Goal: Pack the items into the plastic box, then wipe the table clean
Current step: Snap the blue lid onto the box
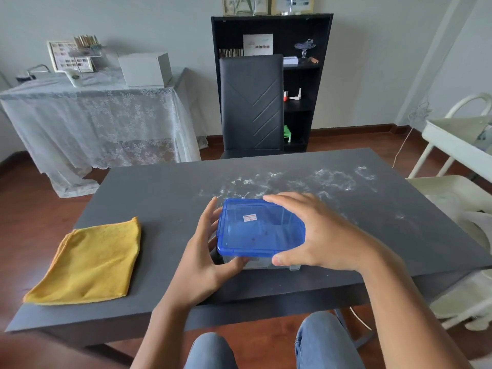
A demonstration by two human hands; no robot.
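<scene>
A clear plastic box with a blue lid (259, 230) stands on the dark table (159, 193), near its front edge at the middle. My left hand (205, 259) grips the box's left side, thumb under the front edge of the lid. My right hand (316, 233) holds the right side, fingers over the lid's far corner and thumb at the near edge. The lid lies on the box. What is inside shows only dimly through the blue lid. A folded yellow cloth (90, 262) lies flat at the table's front left.
White powdery smears (306, 179) spread across the table's far right half. A black chair (251, 105) stands behind the table, before a black shelf (300, 83). A white cart (460, 166) stands at the right, a lace-covered table (101, 115) at the back left.
</scene>
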